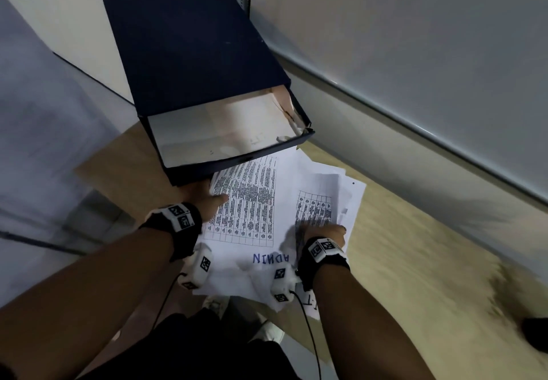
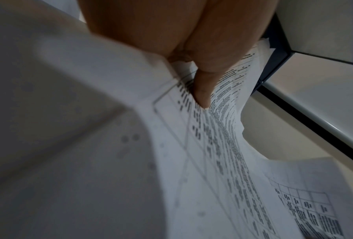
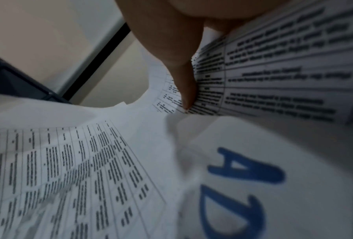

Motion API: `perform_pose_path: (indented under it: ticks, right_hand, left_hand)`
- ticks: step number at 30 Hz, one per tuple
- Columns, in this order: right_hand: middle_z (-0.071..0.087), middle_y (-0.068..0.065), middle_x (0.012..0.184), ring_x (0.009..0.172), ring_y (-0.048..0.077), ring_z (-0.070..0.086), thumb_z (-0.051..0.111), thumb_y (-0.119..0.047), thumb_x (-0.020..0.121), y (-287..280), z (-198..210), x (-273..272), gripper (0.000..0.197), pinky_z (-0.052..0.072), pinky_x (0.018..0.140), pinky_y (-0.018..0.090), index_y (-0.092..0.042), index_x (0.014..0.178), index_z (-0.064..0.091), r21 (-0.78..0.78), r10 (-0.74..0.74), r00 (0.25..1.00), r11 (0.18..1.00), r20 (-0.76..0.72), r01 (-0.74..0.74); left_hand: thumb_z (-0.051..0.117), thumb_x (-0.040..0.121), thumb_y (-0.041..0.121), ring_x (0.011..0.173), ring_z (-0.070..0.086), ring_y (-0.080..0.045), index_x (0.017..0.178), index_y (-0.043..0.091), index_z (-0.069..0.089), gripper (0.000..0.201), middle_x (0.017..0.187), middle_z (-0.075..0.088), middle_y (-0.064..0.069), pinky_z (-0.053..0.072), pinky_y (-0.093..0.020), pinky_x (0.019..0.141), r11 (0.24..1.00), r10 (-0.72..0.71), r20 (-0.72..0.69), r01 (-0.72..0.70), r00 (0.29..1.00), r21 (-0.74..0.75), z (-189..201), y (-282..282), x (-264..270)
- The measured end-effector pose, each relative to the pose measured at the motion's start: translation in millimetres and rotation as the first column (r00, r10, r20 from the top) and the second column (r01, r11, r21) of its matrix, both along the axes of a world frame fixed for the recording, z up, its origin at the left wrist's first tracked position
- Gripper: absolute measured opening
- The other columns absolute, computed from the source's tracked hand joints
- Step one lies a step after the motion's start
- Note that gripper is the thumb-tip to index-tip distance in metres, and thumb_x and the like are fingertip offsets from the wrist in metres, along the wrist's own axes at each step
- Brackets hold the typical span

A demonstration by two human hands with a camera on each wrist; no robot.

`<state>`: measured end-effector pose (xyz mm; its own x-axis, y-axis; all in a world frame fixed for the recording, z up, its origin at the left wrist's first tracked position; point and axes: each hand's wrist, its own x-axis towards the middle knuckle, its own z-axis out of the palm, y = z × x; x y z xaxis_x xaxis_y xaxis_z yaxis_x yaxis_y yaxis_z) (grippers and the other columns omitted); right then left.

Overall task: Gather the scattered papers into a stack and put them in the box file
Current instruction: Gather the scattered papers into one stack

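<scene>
A loose pile of white printed papers point(image 1: 261, 207) lies on the wooden table, its far edge against the open dark blue box file point(image 1: 207, 130). My left hand point(image 1: 207, 200) grips the pile's left edge, thumb on top of the printed table sheet point(image 2: 222, 145). My right hand point(image 1: 324, 231) grips the right side, its thumb point(image 3: 183, 77) pressing a curled printed sheet point(image 3: 284, 72). A sheet with blue letters "ADMIN" point(image 1: 274, 256) lies between my wrists; the same blue-lettered sheet point(image 3: 253, 177) shows in the right wrist view. The box file's pale inside is bare, and its lid point(image 1: 184, 44) stands up behind.
The light wooden table point(image 1: 415, 261) runs to the right along a grey wall point(image 1: 415, 53). A dark object point(image 1: 536, 335) sits at the table's right edge. The box file corner point(image 2: 273, 67) is close to my left thumb. White shoes point(image 1: 267, 332) show below the table's edge.
</scene>
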<state>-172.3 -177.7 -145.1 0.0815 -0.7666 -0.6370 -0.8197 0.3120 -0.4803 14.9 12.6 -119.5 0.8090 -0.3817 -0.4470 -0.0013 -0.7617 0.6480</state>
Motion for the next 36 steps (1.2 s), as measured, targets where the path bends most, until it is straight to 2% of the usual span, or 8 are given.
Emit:
perform_pose_path:
  ticks: [5, 10, 18, 21, 26, 30, 33, 36]
  right_hand:
    - [0.068, 0.014, 0.108, 0.094, 0.027, 0.067, 0.078, -0.024, 0.079, -18, 15, -14, 0.041, 0.049, 0.059, 0.021, -0.004, 0.113, 0.064, 0.058, -0.012, 0.995, 0.998, 0.097, 0.006]
    - [0.071, 0.018, 0.087, 0.079, 0.035, 0.068, 0.082, -0.016, 0.069, -52, 62, -51, 0.037, 0.055, 0.071, 0.037, -0.003, 0.101, 0.071, -0.329, -0.043, 0.994, 0.942, 0.098, 0.073]
    - [0.072, 0.003, 0.078, 0.055, 0.008, 0.065, 0.085, -0.012, 0.07, -84, 200, -86, 0.032, 0.049, 0.047, 0.009, -0.01, 0.098, 0.071, -0.614, 0.224, 0.909, 0.788, 0.352, 0.044]
    - [0.076, 0.005, 0.07, 0.051, 0.016, 0.07, 0.085, -0.008, 0.071, -89, 231, -93, 0.025, 0.058, 0.048, 0.029, -0.006, 0.093, 0.073, -0.499, 0.228, 0.786, 0.859, 0.574, 0.116]
    - [0.072, 0.003, 0.061, 0.045, 0.014, 0.062, 0.084, -0.007, 0.072, -101, 179, -83, 0.02, 0.049, 0.043, 0.022, 0.0, 0.086, 0.071, -0.346, 0.137, 0.816, 0.934, 0.561, 0.082]
    - [0.067, -0.001, 0.053, 0.04, 0.008, 0.059, 0.087, -0.012, 0.07, -106, 94, -67, 0.024, 0.044, 0.038, 0.018, -0.005, 0.079, 0.066, -0.256, 0.156, 0.932, 0.964, 0.328, -0.071]
    - [0.069, 0.013, 0.083, 0.071, 0.024, 0.065, 0.077, -0.016, 0.079, -104, 53, -63, 0.025, 0.046, 0.06, 0.028, 0.0, 0.094, 0.065, -0.224, 0.272, 0.958, 0.942, 0.084, -0.248]
    - [0.067, 0.009, 0.075, 0.071, 0.026, 0.062, 0.072, -0.015, 0.081, -96, 39, -60, 0.013, 0.051, 0.063, 0.029, -0.008, 0.075, 0.064, -0.158, 0.342, 0.94, 0.928, -0.001, -0.338]
  left_hand:
    - [0.066, 0.084, 0.033, 0.122, 0.054, -0.032, 0.135, 0.005, 0.047, 0.061, 0.135, 0.056, -0.016, 0.043, -0.04, 0.104, 1.0, 0.002, -0.004, -0.002, 1.0, 0.022, -1, 4, 4]
    - [0.067, 0.085, 0.032, 0.126, 0.052, -0.031, 0.136, 0.003, 0.046, 0.061, 0.139, 0.052, -0.017, 0.041, -0.036, 0.105, 0.999, -0.035, 0.002, 0.035, 0.999, 0.041, -1, -7, -3]
    - [0.067, 0.086, 0.024, 0.115, 0.059, -0.034, 0.139, 0.012, 0.042, 0.06, 0.135, 0.055, -0.015, 0.05, -0.041, 0.096, 0.998, -0.055, -0.02, 0.054, 0.998, -0.012, -15, -54, -25]
    - [0.072, 0.081, 0.026, 0.123, 0.054, -0.03, 0.139, 0.013, 0.042, 0.067, 0.139, 0.052, -0.01, 0.045, -0.039, 0.103, 0.997, -0.08, 0.076, 0.081, 0.994, -0.013, -22, -65, -35]
    - [0.069, 0.081, 0.027, 0.112, 0.062, -0.028, 0.132, 0.012, 0.049, 0.056, 0.131, 0.061, -0.008, 0.051, -0.037, 0.095, 0.983, -0.182, -0.052, 0.18, 0.982, -0.038, -36, -73, -37]
    - [0.06, 0.09, 0.024, 0.09, 0.064, -0.026, 0.11, 0.004, 0.06, 0.029, 0.107, 0.067, -0.011, 0.047, -0.022, 0.073, 0.986, -0.165, -0.144, 0.159, 0.976, -0.053, -33, -70, -38]
    - [0.05, 0.097, 0.024, 0.078, 0.046, -0.018, 0.081, 0.008, 0.05, 0.023, 0.083, 0.052, -0.005, 0.035, -0.022, 0.061, 0.992, -0.119, -0.124, 0.114, 0.985, -0.054, -20, -69, -44]
    - [0.049, 0.098, 0.025, 0.093, 0.039, -0.01, 0.127, 0.004, 0.046, 0.036, 0.11, 0.045, -0.008, 0.039, -0.027, 0.083, 0.993, -0.103, -0.153, 0.092, 0.983, -0.074, -11, -67, -47]
